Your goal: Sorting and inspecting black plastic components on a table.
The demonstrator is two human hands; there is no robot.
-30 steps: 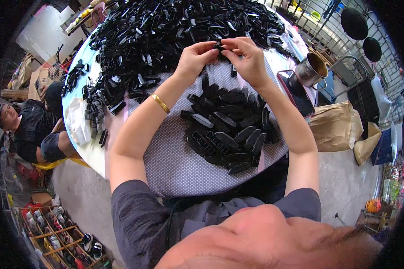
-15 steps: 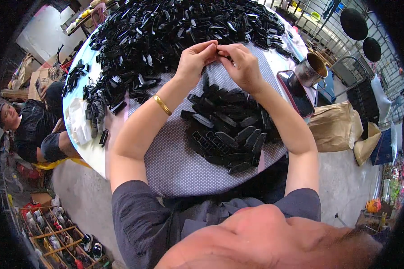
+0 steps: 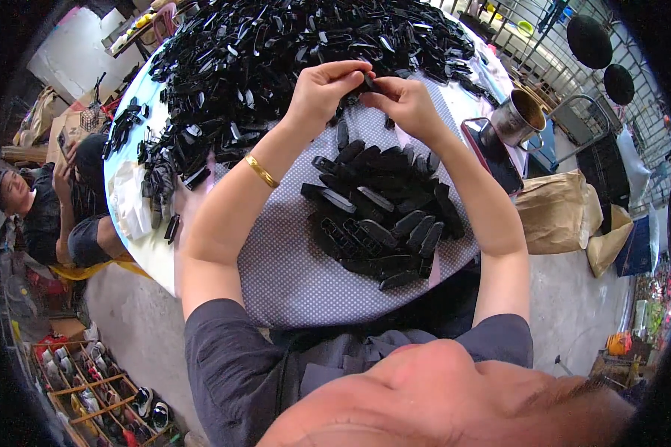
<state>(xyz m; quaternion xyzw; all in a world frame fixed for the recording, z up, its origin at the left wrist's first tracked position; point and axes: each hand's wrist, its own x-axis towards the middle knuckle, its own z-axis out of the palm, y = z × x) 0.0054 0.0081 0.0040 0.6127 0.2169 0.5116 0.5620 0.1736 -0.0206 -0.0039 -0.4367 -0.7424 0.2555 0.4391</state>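
Note:
Above the table's middle, my left hand (image 3: 325,89) and my right hand (image 3: 410,106) meet at the fingertips. Both pinch one small black plastic piece (image 3: 367,83), mostly covered by the fingers, so its exact kind is unclear. Below them, on a grey dotted cloth (image 3: 276,257), lies a small heap of long, rounded black plastic pieces (image 3: 380,231); some show hollow undersides. Beyond my hands a much bigger pile of glossy black parts (image 3: 276,45) spreads across the far side of the round table.
To the right stand a metal mug (image 3: 511,119) and a phone (image 3: 492,156). A brown paper bag (image 3: 555,212) is beside the table. White cloth or gloves (image 3: 130,201) lie at the left edge. Another person (image 3: 52,201) sits to the left, holding a phone.
My fingertips have shifted slightly, and the small black piece between them shows more. My right wrist has turned a little. The seated person has raised a phone.

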